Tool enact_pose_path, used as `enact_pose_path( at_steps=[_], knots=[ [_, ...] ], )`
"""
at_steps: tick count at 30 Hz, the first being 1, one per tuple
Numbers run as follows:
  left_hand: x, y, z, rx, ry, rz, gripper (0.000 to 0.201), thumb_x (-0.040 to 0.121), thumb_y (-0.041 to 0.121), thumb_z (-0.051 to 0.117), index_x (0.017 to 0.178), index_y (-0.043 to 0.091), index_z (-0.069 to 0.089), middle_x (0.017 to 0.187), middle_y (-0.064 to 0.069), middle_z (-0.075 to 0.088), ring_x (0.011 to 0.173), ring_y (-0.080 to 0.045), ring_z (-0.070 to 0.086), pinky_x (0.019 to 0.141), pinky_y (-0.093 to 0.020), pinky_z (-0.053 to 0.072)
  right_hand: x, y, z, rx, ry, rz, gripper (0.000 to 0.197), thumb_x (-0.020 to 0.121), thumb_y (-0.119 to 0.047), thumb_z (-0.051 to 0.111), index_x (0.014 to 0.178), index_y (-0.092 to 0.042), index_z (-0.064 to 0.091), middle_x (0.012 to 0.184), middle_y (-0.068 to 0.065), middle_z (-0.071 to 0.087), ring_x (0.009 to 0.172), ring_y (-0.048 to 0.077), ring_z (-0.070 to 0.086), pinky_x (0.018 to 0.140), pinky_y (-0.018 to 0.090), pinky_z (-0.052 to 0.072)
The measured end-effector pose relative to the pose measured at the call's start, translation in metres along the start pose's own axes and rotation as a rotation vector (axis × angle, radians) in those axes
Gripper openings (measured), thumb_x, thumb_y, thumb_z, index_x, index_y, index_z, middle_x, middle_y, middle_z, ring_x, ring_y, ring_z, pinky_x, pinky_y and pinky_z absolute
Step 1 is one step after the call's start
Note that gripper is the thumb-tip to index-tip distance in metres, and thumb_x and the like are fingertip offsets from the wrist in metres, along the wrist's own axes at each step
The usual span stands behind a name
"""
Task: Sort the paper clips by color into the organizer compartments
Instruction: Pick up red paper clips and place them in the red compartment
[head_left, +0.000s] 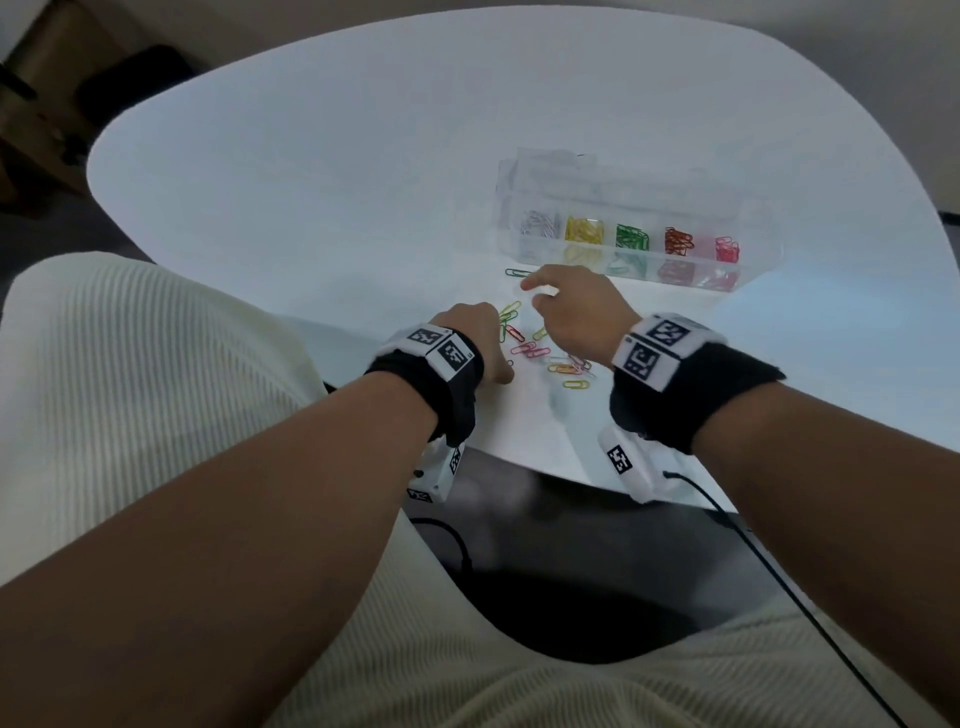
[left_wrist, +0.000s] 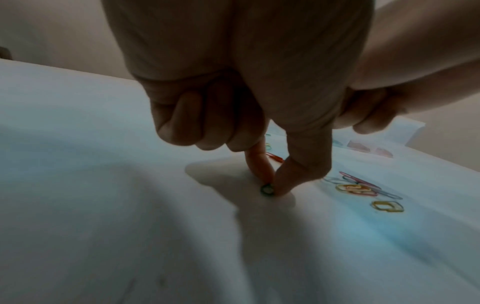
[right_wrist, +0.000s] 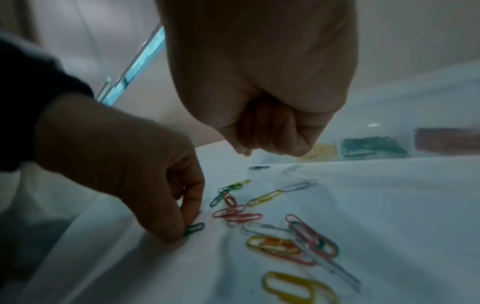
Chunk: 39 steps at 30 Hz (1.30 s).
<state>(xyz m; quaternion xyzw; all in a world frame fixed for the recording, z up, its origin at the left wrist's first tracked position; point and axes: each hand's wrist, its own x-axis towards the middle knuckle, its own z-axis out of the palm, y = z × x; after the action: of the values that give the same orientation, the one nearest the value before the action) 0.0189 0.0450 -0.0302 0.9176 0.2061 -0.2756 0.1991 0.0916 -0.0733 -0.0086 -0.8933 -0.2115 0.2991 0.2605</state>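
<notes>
Head view: we hold both hands over the scattered paper clips (head_left: 540, 348) on the white table (head_left: 311, 182), the clear organizer (head_left: 639, 228) just beyond our right hand (head_left: 576, 317). Left wrist view: our left hand (left_wrist: 259, 113) pinches one end of a green clip (left_wrist: 267, 189) between thumb and forefinger, against the tabletop. Right wrist view: that clip's (right_wrist: 194, 228) long axis points away from our left fingertips toward the pile, which the head view hides; our right fingers curl closed, and we cannot tell whether they hold anything.
</notes>
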Motion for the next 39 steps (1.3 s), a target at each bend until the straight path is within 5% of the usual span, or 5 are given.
enact_pose_path(
  at_steps=[4, 16, 23, 33, 39],
  knots=[
    [-0.001, -0.001, 0.000, 0.023, 0.017, -0.028, 0.035, 0.072, 0.032, 0.073, 0.067, 0.017, 0.042, 0.066, 0.000, 0.050, 0.057, -0.018, 0.050, 0.049, -0.023, 0.035, 0.019, -0.010, 0.001, -0.363, -0.099, -0.081, 0.053, 0.100, -0.012, 0.035, 0.151, -0.024, 0.030, 0.154, 0.003, 0.037, 0.138, 0.024, 0.038, 0.110, 0.033, 0.031],
    [-0.002, 0.001, -0.023, -0.484, -0.016, -0.190, 0.033, 0.086, 0.013, 0.039, 0.096, -0.003, 0.067, 0.078, -0.003, 0.070, 0.055, -0.017, 0.055, 0.052, -0.021, 0.042, 0.018, 0.016, -0.005, -0.426, 0.035, 0.165, 0.021, 0.087, -0.028, 0.067, 0.103, -0.016, 0.067, 0.101, 0.007, 0.067, 0.090, 0.027, 0.065, 0.081, 0.038, 0.056],
    [-0.005, 0.008, -0.021, -0.410, 0.119, -0.118, 0.031, 0.095, -0.003, 0.036, 0.116, -0.008, 0.059, 0.123, -0.019, 0.059, 0.115, -0.035, 0.055, 0.091, -0.034, 0.043, -0.002, 0.016, 0.003, -0.528, 0.029, 0.182, 0.026, 0.089, -0.035, 0.062, 0.083, -0.014, 0.048, 0.083, 0.003, 0.052, 0.077, 0.026, 0.053, 0.069, 0.031, 0.044],
    [0.009, -0.006, -0.003, -0.348, 0.167, -0.160, 0.025, 0.078, 0.031, 0.065, 0.092, 0.011, 0.063, 0.092, -0.005, 0.067, 0.086, -0.028, 0.062, 0.069, -0.030, 0.047, -0.005, 0.019, 0.004, -0.351, -0.020, 0.239, 0.032, 0.087, -0.041, 0.059, 0.077, -0.011, 0.050, 0.080, 0.003, 0.053, 0.074, 0.024, 0.053, 0.068, 0.030, 0.043],
    [0.015, -0.003, 0.001, -0.299, 0.181, -0.158, 0.022, 0.078, 0.027, 0.068, 0.095, 0.012, 0.069, 0.091, -0.007, 0.070, 0.083, -0.028, 0.065, 0.070, -0.029, 0.050, -0.009, 0.017, -0.006, 0.493, 0.029, 0.384, 0.020, 0.081, -0.006, 0.040, 0.063, -0.014, 0.033, 0.067, 0.013, 0.048, 0.047, 0.019, 0.030, 0.045, 0.022, 0.026]
  ],
)
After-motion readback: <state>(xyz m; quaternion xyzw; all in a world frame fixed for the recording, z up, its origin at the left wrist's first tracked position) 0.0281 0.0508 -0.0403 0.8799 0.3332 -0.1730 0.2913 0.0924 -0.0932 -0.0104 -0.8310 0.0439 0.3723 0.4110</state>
